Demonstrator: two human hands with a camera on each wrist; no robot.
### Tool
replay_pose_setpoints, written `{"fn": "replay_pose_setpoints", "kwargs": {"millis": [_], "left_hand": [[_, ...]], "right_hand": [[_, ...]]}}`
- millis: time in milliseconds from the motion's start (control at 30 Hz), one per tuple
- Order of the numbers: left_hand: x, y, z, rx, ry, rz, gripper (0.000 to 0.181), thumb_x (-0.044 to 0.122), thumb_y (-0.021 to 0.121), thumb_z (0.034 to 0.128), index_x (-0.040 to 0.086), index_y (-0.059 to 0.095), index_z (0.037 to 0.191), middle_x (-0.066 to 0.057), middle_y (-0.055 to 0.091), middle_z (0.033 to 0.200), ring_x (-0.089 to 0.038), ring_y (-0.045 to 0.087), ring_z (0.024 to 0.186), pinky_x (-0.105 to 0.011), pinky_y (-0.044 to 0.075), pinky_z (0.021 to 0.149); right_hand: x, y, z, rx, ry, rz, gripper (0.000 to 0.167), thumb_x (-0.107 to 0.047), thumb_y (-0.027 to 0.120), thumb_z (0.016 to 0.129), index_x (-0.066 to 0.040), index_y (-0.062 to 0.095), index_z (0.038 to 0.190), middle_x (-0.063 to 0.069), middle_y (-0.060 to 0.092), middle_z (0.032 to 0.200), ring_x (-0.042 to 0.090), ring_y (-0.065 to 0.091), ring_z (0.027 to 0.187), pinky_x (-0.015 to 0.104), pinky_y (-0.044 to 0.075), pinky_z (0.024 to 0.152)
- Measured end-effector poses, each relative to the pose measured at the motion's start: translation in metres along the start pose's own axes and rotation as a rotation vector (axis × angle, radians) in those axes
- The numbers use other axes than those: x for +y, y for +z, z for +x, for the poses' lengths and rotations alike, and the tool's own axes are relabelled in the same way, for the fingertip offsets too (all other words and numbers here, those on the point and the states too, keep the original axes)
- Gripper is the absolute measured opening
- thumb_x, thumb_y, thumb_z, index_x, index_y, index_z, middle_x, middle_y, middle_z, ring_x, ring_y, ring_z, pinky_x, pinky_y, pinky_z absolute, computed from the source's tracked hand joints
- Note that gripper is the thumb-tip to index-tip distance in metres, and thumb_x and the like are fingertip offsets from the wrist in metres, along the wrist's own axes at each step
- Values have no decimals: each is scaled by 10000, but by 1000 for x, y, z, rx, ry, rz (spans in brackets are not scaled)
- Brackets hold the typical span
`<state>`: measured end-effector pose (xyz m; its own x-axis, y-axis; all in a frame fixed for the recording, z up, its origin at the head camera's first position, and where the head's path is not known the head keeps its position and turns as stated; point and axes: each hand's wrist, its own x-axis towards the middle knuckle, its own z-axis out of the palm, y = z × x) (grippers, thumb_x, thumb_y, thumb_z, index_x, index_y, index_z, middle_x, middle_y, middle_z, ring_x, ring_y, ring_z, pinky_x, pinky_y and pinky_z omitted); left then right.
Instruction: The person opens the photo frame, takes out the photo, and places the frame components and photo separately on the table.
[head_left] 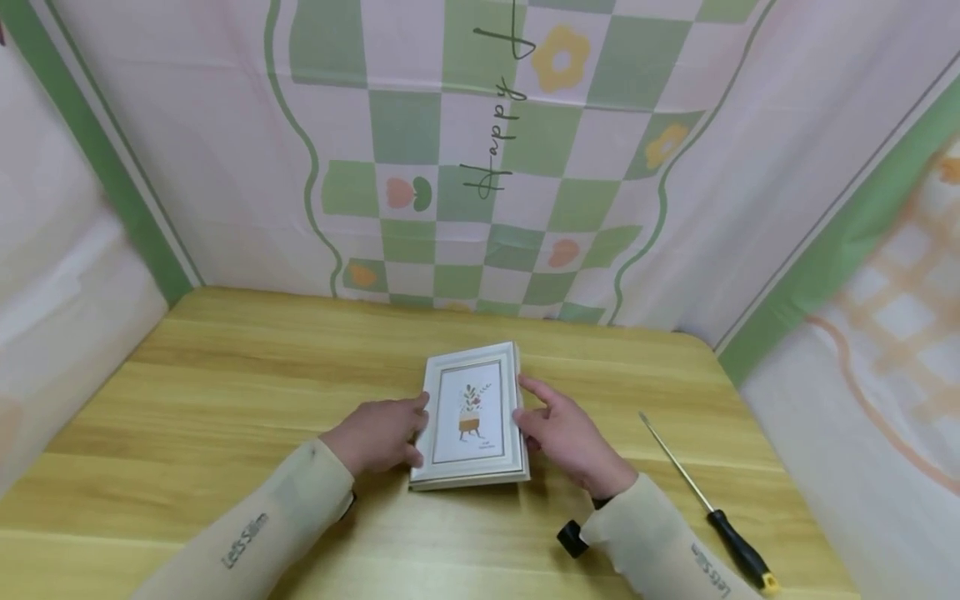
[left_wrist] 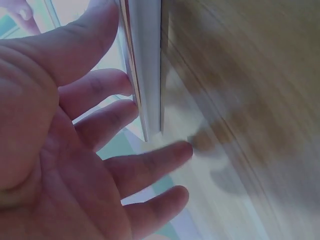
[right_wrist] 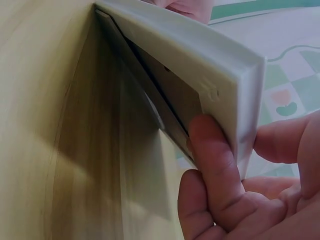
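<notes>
A white picture frame (head_left: 512, 460) with a plant-pot print (head_left: 470, 417) leans up off the table between both hands. In the right wrist view its edge (right_wrist: 250, 115) is nearest, and a thin dark panel (right_wrist: 145, 95) slants away behind it. My right hand (head_left: 572, 437) grips the right side, a finger behind the frame and the thumb on its outer side. Along the left side, my left hand (head_left: 381, 432) touches the edge with thumb and fingertips. Its other fingers (left_wrist: 150, 167) stretch out straight and apart from the frame in the left wrist view.
A screwdriver (head_left: 735, 546) with a black and yellow handle lies on the wooden table (head_left: 262, 367) at the right, shaft pointing away. A small black object (head_left: 572, 539) sits by the right cuff. Patterned cloth (head_left: 480, 142) hangs behind the table and at both sides.
</notes>
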<state>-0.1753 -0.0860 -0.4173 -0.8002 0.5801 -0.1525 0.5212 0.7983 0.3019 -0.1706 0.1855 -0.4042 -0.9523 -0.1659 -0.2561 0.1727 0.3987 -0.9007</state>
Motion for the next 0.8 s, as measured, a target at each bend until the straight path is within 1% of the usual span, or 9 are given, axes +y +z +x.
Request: {"fn": "replay_pose_setpoints", "kwargs": {"millis": [67, 200, 333, 500, 667, 800], "left_hand": [[0, 0, 0, -5, -4, -3, 378, 299, 791, 859, 145, 484, 701, -191, 441, 1494, -222, 597, 884, -385, 495, 758], [-1, 0, 1, -13, 4, -10, 371, 284, 789, 861, 138, 484, 706, -210, 437, 1490, -256, 621, 972, -381, 488, 816], [0, -1, 2, -19, 5, -12, 360, 272, 792, 856, 133, 491, 715, -219, 438, 1487, -271, 625, 973, -386, 487, 814], [0, -3, 2, -29, -1, -13, 347, 275, 793, 854, 134, 502, 728, -213, 433, 1493, -278, 626, 989, -393, 490, 821], [-2, -2, 2, -31, -13, -12, 342, 289, 795, 853, 145, 509, 730, -190, 430, 1502, -260, 620, 987, -387, 488, 828], [-2, -3, 2, -31, -26, -23, 340, 292, 799, 850, 151, 515, 727, -177, 429, 1506, -244, 616, 967, -381, 486, 825]], "right_hand": [[-1, 1, 0, -2, -5, -2, 589, -161, 583, 1017, -181, 352, 1559, 110, 700, 1007, 260, 673, 838, 449, 549, 795], [-3, 2, -1, 0, -8, -11, 588, -164, 581, 1019, -184, 350, 1560, 108, 706, 985, 281, 677, 815, 458, 545, 783], [-6, 2, 0, 4, -4, -30, 592, -172, 582, 1020, -207, 347, 1561, 103, 711, 963, 290, 679, 802, 455, 539, 768], [-12, 3, 0, 2, -23, -66, 594, -187, 580, 1022, -209, 340, 1564, 98, 710, 947, 272, 673, 761, 465, 536, 740], [-16, 6, 0, -8, -38, -72, 593, -200, 575, 1026, -213, 330, 1567, 96, 708, 930, 268, 668, 739, 474, 538, 711], [-18, 8, 0, -13, -47, -77, 590, -205, 566, 1031, -218, 324, 1568, 87, 707, 934, 262, 669, 745, 481, 539, 724]]}}
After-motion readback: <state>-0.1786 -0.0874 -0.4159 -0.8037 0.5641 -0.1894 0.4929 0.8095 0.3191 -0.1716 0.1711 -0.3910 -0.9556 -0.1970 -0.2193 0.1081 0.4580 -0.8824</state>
